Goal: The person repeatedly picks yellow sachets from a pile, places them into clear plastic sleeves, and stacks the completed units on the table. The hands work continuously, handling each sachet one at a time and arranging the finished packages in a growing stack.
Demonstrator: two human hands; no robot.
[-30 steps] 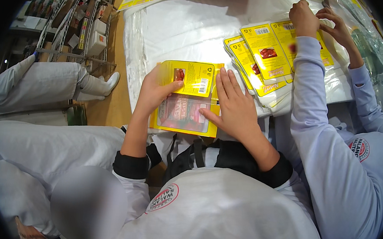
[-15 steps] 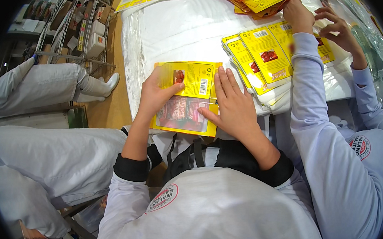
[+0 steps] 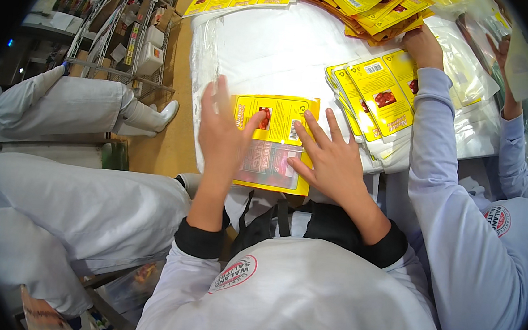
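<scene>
Left hand [image 3: 222,127] has let go of the yellow pouch [image 3: 281,105] since the last frame: fingers spread, blurred, thumb over it, contact unclear to me. Right hand [image 3: 337,161] rests splayed on its right side, gripping nothing. Pouch lies flat at the near edge of the white-covered desk [image 3: 263,56]. Farther right I see yellow stacked packs [image 3: 384,99], then a co-worker's hand [image 3: 426,49] by a heaped pile [image 3: 384,18].

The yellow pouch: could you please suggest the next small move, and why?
Perhaps lay the left hand flat on the yellow pouch: that hand's blurred fingers stand past the left edge, the thumb over the printed panel, while the right hand spans the right edge.
</scene>
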